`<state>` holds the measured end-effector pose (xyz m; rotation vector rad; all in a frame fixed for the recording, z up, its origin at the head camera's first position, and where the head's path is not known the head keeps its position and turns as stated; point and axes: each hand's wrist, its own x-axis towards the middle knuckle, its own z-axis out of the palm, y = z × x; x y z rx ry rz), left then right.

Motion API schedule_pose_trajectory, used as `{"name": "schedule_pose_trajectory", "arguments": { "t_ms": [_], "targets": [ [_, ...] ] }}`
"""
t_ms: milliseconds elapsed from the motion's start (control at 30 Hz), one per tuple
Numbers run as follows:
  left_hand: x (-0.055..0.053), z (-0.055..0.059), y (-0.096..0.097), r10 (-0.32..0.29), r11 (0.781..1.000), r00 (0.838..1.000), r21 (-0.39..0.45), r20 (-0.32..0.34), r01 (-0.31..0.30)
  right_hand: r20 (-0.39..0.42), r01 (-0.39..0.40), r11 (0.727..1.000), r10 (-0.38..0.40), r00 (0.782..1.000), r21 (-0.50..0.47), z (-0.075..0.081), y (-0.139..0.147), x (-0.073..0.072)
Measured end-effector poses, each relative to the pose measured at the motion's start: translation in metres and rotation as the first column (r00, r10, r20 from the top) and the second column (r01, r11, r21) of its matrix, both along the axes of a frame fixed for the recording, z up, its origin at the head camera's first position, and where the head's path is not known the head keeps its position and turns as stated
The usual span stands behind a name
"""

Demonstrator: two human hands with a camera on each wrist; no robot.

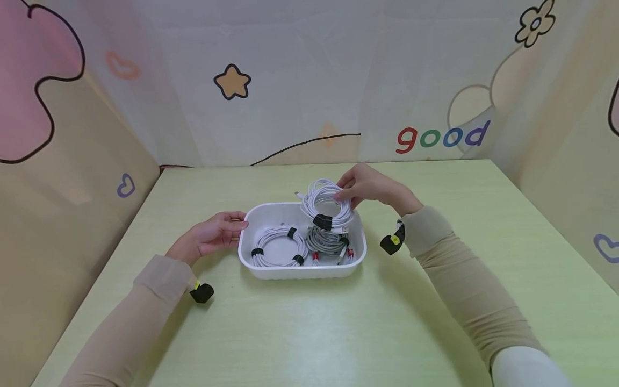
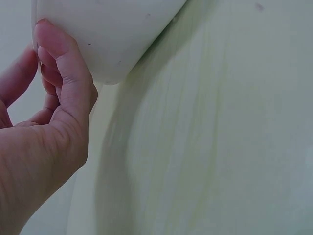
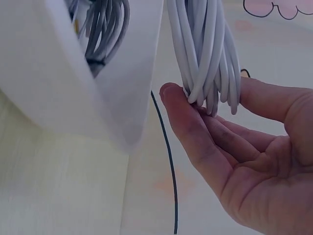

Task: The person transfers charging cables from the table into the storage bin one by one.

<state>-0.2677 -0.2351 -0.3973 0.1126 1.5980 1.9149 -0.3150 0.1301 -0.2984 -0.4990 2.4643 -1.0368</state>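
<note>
A white plastic bin [image 1: 300, 272] stands on the table, its left rim pinched between the thumb and fingers of my left hand [image 1: 220, 234]. My right hand [image 1: 369, 185] holds a coiled white cable [image 1: 319, 191] by its right side, over the bin's back right part. A black strap binds this coil, and a plug sticks out at its left. In the right wrist view the white loops [image 3: 208, 54] sit between thumb and fingers. Inside the bin lie a second white cable coil [image 1: 261, 240] with black ties, at left, and a grey cable coil [image 1: 325, 243], at right.
Red-banded cable ends [image 1: 316, 258] lie at the bin's front right. The light green tabletop [image 1: 300, 328] spreads around the bin, and a printed curtain [image 1: 300, 80] rises behind its back edge. Each wrist carries a small black camera [image 1: 202, 293].
</note>
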Motion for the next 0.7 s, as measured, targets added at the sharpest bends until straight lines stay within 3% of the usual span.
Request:
{"name": "schedule_pose_trajectory", "arguments": {
  "t_ms": [367, 600, 700],
  "targets": [
    [-0.001, 0.000, -0.001, 0.012, 1.000, 1.000, -0.012, 0.001, -0.012, 0.000, -0.084, 0.995, 0.084, 0.996, -0.045, -0.004, -0.034, 0.005],
    [-0.002, -0.001, 0.000, 0.003, 1.000, 1.000, -0.018, 0.003, -0.003, 0.074, -0.146, 0.986, 0.152, 0.986, -0.085, -0.009, -0.047, 0.008],
    [-0.002, 0.000, 0.001, 0.003, 0.999, 1.000, -0.032, -0.004, -0.003, -0.016, -0.151, 0.986, 0.150, 0.989, -0.069, -0.008, -0.041, 0.009]
  ]
}}
